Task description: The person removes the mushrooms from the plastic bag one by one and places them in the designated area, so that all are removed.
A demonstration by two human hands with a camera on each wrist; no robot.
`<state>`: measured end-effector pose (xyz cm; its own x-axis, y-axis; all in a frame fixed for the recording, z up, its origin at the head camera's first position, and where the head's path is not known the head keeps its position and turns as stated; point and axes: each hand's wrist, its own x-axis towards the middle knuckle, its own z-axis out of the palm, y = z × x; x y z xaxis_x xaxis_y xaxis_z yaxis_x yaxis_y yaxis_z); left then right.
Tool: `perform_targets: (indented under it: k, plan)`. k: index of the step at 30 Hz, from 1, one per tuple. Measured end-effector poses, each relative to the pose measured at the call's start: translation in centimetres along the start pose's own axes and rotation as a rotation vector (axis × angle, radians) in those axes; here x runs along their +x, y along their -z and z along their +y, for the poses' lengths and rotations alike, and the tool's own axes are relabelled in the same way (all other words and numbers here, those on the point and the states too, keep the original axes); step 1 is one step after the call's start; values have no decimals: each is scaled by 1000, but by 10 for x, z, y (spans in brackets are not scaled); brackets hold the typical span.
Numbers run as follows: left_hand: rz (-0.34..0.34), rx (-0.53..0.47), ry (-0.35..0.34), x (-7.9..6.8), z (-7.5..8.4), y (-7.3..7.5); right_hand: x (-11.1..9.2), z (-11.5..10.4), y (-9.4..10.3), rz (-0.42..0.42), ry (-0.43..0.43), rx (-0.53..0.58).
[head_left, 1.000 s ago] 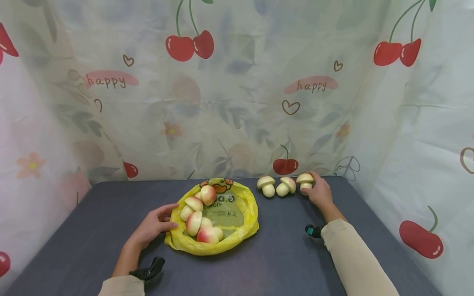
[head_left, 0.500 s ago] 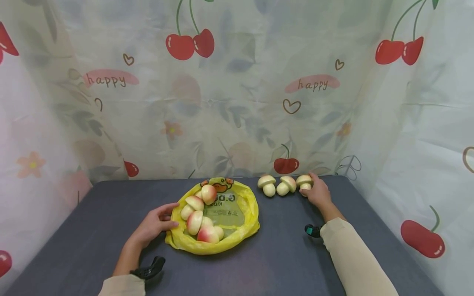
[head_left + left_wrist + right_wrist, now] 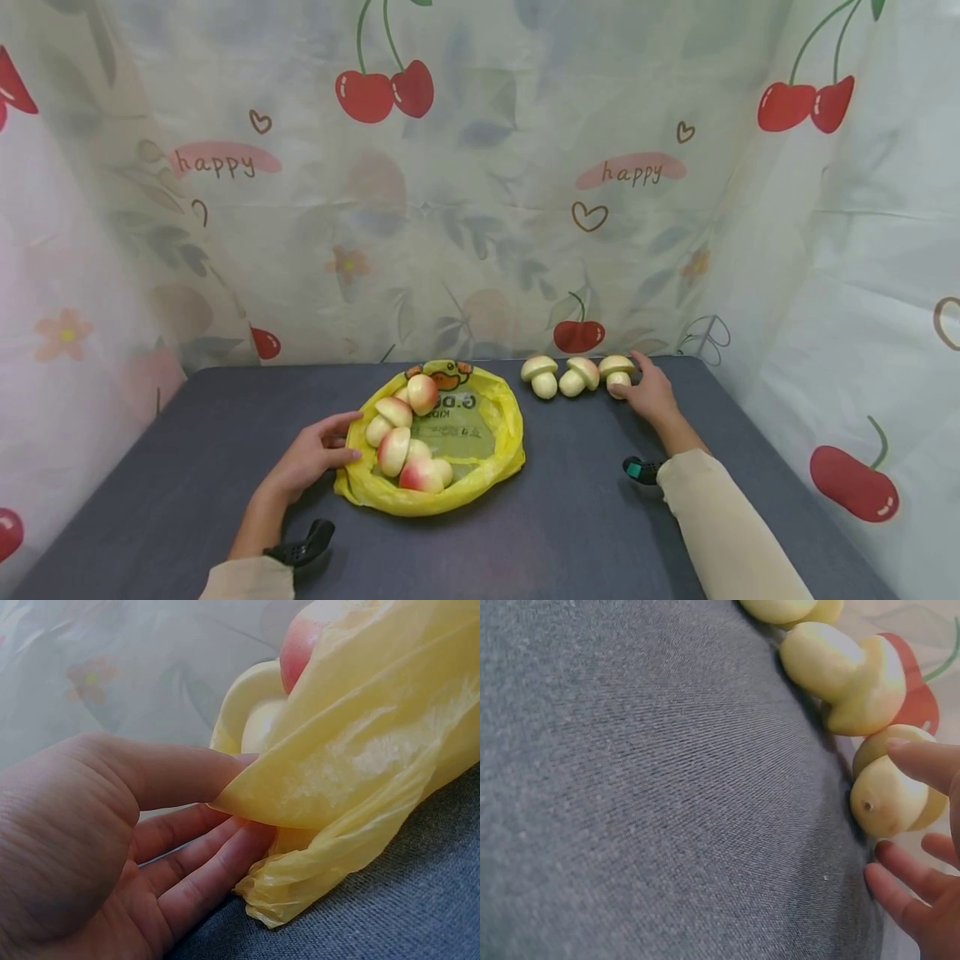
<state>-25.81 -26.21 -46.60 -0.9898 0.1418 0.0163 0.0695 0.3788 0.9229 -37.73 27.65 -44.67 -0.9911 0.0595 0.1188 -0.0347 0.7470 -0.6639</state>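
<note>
In the head view my left hand (image 3: 307, 454) pinches the left rim of a yellow plastic bag (image 3: 420, 504), thumb inside and fingers outside. The left wrist view shows the bag's edge (image 3: 352, 765) between thumb and fingers. Several toy mushrooms (image 3: 393, 450) with pink-tinged caps lie inside the bag along its left side. At the back right, my right hand (image 3: 654, 396) is around the right side of the rightmost toy mushroom (image 3: 617, 367). In the right wrist view the thumb overlaps this mushroom (image 3: 885, 796), while the other fingers are spread apart from it.
Two more cream toy mushrooms, a middle one (image 3: 581, 377) and a left one (image 3: 541, 377), stand in the same row at the back edge of the dark table (image 3: 540, 533). A printed curtain (image 3: 480, 208) hangs right behind and at both sides.
My right hand's fingers have loosened from the rightmost mushroom and shifted slightly right; the mushroom stays in place. My left hand and the bag have not visibly moved.
</note>
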Motion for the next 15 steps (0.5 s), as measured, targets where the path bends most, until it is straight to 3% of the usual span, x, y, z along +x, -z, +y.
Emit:
perform_targets:
  k: [9, 15]
  plan:
    - [-2, 4, 1, 0, 1, 1, -11, -1, 7, -36, 54, -18]
    - [-4, 6, 6, 0, 2, 1, -22, -2, 10, 13, 103, -59]
